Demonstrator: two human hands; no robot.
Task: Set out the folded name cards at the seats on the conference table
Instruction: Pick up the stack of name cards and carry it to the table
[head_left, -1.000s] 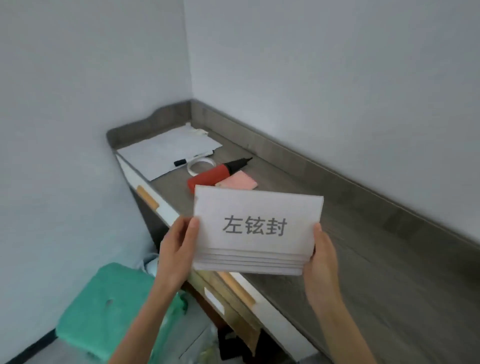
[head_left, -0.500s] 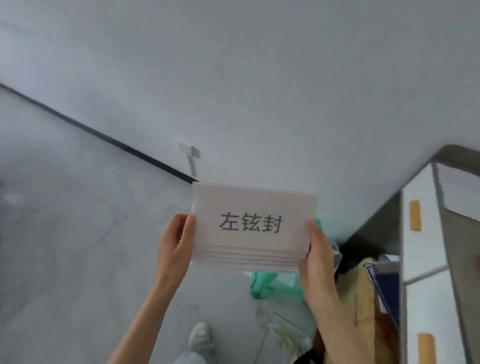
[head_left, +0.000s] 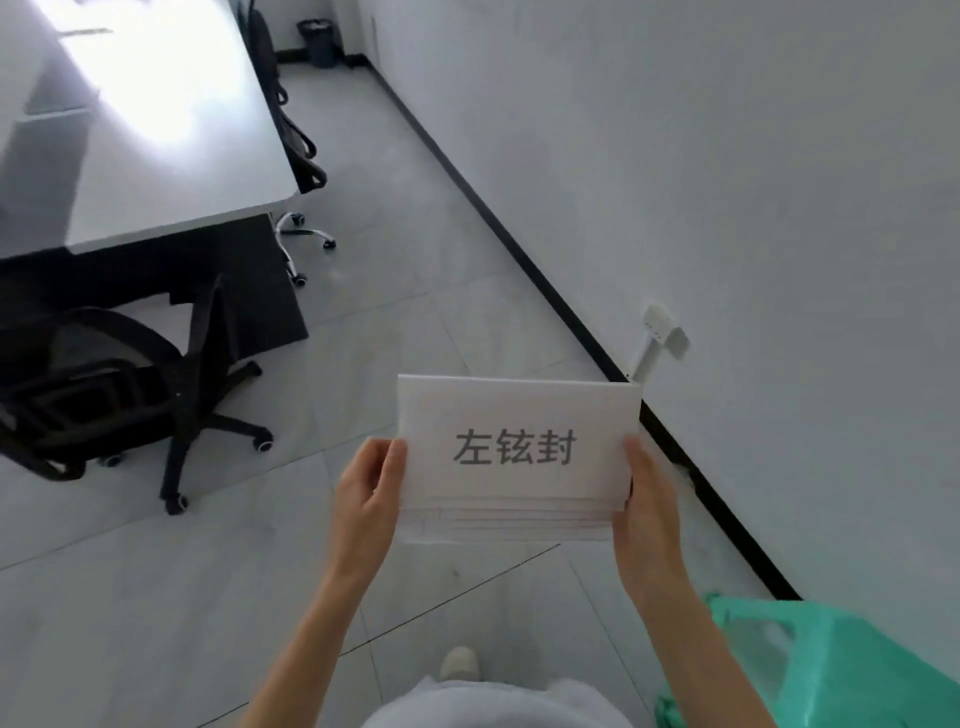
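Observation:
A stack of several folded white name cards (head_left: 519, 415) is held up in front of me, the top one printed with grey Chinese characters. My left hand (head_left: 366, 491) grips the stack's left edge, thumb on the front. My right hand (head_left: 647, 496) grips its right edge. The conference table (head_left: 171, 156), pale and glossy, stands at the upper left, well away from the cards.
A black swivel chair (head_left: 130, 374) stands at the table's near end, another chair (head_left: 298, 150) is tucked along its right side. A white wall with a black skirting runs down the right. A green plastic stool (head_left: 841, 670) is at the lower right. A dark bin (head_left: 318, 41) stands far off.
The view has swung from the side desk, past the wall, round to the conference table and chairs. Both hands keep the same hold on the card stack.

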